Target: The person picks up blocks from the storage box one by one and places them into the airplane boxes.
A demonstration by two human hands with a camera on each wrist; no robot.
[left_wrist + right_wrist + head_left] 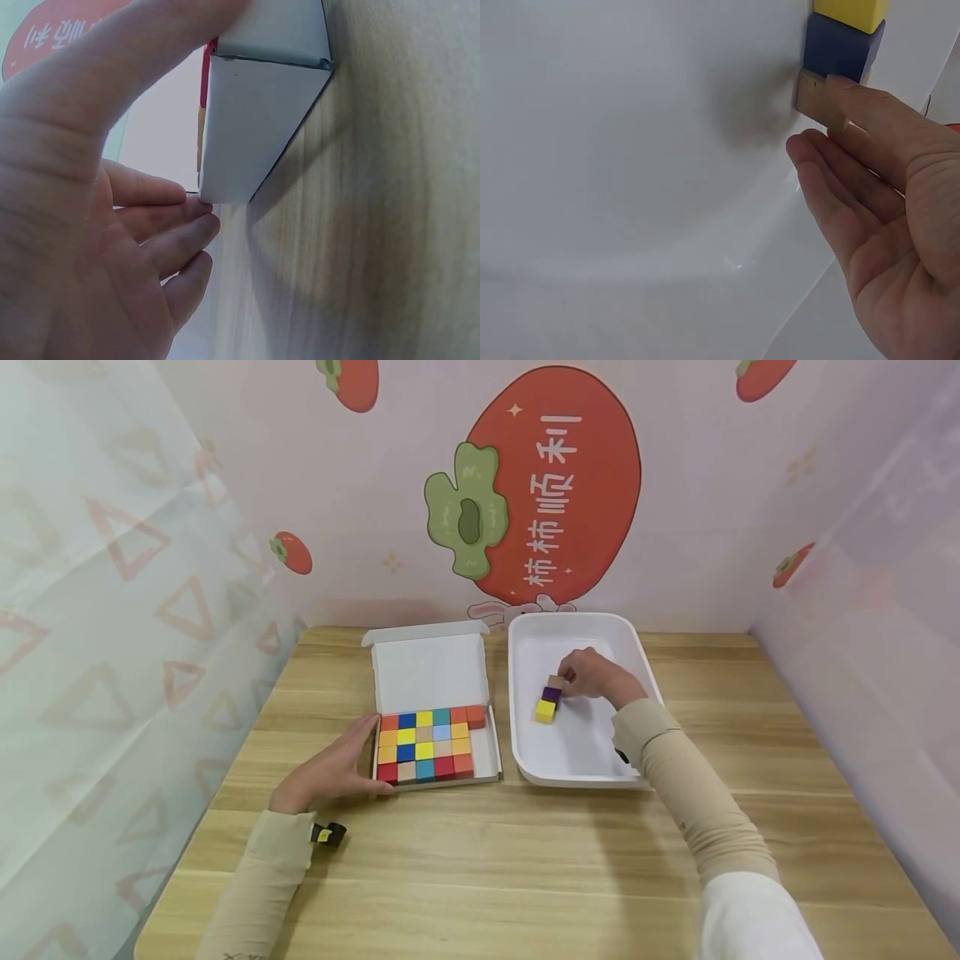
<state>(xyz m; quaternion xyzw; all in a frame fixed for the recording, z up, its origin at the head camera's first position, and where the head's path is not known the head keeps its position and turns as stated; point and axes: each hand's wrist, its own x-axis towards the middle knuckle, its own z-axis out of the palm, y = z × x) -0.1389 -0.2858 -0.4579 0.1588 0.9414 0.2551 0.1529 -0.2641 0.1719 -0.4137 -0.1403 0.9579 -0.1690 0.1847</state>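
My left hand (335, 768) holds the left end of an open white cardboard box (487, 758). Its thumb (157, 45) lies along the near side, and the fingertips (196, 214) touch the far end of the left wall. Rows of coloured cube blocks (424, 734) fill most of the box, leaving a gap at its right. Inside a white tray (573, 760), my right hand (597, 677) pinches a plain wooden block (819, 99). That block stands in line with a dark purple block (841, 46) and a yellow block (545, 711).
The box lid (431, 671) stands raised at the back. Tray and box sit side by side on a wooden table (480, 868), a narrow strip apart. The tray's raised rim (517, 702) surrounds the loose blocks. A printed backdrop (360, 527) hangs behind the table.
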